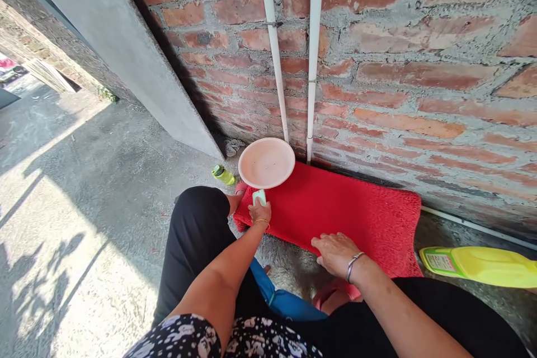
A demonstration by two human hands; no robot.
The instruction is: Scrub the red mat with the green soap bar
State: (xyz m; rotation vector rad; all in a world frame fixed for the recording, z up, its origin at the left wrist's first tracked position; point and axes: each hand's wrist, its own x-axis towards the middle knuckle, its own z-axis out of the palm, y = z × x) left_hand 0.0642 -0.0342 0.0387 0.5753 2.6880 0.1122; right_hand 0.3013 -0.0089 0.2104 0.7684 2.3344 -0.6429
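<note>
Grasping pale block (pixel 259 197) in left hand (pixel 260 212), at left end of red mat (pixel 352 201), near basin (pixel 267 161), perhaps for easy reach; right hand (pixel 338 251) empty, loosely spread by mat's near edge, contact unclear.

We've got a plain, super bright red cloth (pixel 348 201), a pale mint handheld item (pixel 260 196) and a pale pink basin (pixel 267 162). Our top (pixel 191 335) is black with pinkish-white blotches, trousers (pixel 188 235) plain black. Also a lime-green bottle (pixel 226 177), a yellow jug (pixel 495 265) with a green-edged label (pixel 440 261), white pipes (pixel 315 39), and a red-and-grey brick wall (pixel 377 72).
</note>
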